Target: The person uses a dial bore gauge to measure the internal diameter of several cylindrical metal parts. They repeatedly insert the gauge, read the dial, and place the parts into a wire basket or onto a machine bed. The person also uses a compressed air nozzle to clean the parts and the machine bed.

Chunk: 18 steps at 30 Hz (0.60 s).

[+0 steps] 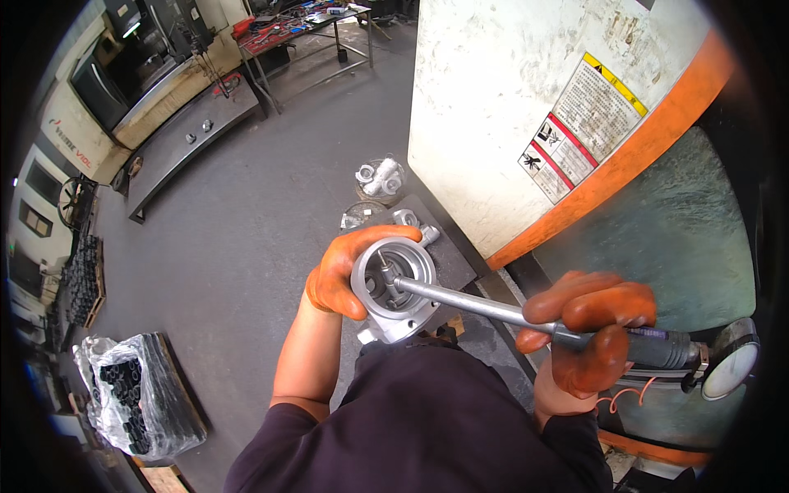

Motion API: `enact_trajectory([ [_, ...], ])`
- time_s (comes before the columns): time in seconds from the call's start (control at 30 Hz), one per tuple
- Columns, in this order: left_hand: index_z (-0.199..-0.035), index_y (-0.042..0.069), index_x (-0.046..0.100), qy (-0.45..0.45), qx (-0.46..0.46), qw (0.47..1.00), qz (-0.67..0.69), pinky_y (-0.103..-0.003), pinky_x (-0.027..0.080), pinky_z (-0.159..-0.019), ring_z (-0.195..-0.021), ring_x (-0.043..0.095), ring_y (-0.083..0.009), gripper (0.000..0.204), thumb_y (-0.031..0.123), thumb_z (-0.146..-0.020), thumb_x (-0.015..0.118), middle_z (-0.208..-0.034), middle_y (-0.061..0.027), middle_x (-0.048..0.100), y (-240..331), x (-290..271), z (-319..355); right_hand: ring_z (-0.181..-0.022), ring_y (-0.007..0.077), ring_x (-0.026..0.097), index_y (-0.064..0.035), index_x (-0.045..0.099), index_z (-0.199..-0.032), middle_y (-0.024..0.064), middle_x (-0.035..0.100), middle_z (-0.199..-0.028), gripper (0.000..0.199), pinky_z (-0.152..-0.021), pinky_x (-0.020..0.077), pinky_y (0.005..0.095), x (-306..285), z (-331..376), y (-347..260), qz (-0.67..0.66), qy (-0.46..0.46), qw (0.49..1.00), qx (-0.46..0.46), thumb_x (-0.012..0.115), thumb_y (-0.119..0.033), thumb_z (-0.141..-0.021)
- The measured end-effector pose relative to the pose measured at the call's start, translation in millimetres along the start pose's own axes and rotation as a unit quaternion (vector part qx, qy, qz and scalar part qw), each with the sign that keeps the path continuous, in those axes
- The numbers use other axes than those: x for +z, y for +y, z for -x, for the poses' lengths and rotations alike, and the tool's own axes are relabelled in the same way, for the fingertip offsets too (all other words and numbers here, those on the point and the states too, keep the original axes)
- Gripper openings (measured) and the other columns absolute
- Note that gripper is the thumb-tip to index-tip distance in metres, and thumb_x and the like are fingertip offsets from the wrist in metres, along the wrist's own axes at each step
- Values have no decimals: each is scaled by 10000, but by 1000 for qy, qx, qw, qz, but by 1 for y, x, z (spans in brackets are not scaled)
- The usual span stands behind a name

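My left hand [335,269], in an orange glove, is wrapped around the side of a silver metal housing casting [399,327]. The casting's wide round opening faces up, showing a stepped bore inside. My right hand [593,324], gloved likewise, grips the grey handle of a long-necked air grinder [468,301]. The grinder's slim metal neck slants leftward over the casting's rim. Its angled head, with a thin bit [382,260], sits within the opening; whether the bit touches metal I cannot tell.
A dark bench [448,246] with silver castings [408,218] lies beyond my hands. Behind it stands a basket of castings [382,177]. A white-and-orange machine [485,107] rises at right, with a coiled orange hose [629,398] below. A wrapped pallet [177,403] lies at lower left.
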<state>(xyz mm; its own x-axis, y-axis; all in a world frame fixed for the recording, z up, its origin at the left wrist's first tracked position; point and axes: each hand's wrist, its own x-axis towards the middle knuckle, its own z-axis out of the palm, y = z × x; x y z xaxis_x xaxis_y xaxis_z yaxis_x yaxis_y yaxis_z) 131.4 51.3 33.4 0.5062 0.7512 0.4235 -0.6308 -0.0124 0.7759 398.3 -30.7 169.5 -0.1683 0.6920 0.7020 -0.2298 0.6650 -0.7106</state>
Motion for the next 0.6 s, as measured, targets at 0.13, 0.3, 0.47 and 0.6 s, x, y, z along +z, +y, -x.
enact_trajectory([
  [0.13,-1362,-160,465,-20,11,998,-53,-337,569,-867,-1004,706,-270,1100,436,-581,961,-1138,-246,683,1,0,-1,-626,206,685,49,615,-1028,236,700,-934,192,-603,596,329,4,-3,-7,16,10,999,37,599,-131,-965],
  [0.3,-1359,-156,478,-56,15,994,-88,-312,560,-869,-998,701,-235,1081,402,-577,974,-1143,-211,689,5,1,-8,-632,183,687,37,655,-969,204,705,-859,116,-594,576,292,10,-16,-21,41,41,989,134,609,-60,-928],
  [0.47,-1358,-150,484,-50,-15,994,-100,-324,557,-883,-1019,694,-228,1133,430,-528,991,-1159,-201,686,1,-3,-7,-568,197,657,42,626,-930,213,689,-783,91,-532,549,295,19,-24,-10,-16,117,985,123,611,-45,-907],
  [0.6,-1360,-149,483,-66,-25,993,-97,-326,552,-893,-1038,685,-224,1147,426,-512,999,-1173,-196,682,1,-7,-9,-452,250,607,47,560,-824,241,641,-706,169,-425,529,306,25,-33,-6,82,122,985,88,600,-99,-899],
])
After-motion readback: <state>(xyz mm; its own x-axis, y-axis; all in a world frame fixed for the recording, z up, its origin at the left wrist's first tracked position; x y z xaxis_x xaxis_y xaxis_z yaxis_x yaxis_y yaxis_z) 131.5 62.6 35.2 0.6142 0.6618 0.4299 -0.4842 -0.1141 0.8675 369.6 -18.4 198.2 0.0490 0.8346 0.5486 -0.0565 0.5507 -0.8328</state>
